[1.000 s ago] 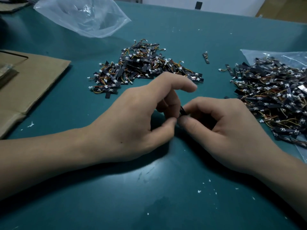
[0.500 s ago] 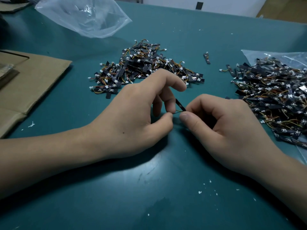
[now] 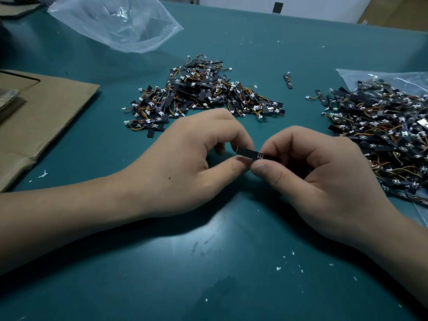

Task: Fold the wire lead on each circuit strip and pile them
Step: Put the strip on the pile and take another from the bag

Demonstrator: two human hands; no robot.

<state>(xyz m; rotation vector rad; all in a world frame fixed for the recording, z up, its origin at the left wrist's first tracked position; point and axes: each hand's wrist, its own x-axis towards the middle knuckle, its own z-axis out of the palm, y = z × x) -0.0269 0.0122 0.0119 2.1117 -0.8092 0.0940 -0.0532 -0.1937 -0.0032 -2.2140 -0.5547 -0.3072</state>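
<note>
Hands meet over the green table (image 3: 208, 262) in the head view. The left hand (image 3: 185, 158), fingers curled, pinches one end of a black circuit strip (image 3: 249, 154) between thumb and forefinger; the right hand (image 3: 324, 177) pinches its other end likewise. Beyond the strip lies a pile of strips (image 3: 201, 93). To the strip's right, a larger heap (image 3: 382, 126) rests on a plastic bag (image 3: 370, 76). Well to its left lies cardboard (image 3: 46, 117).

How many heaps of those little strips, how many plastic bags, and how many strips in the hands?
Heaps of strips: 2, middle heap, right heap
Plastic bags: 2, far bag, right bag
Held strip: 1
Total: 5
</note>
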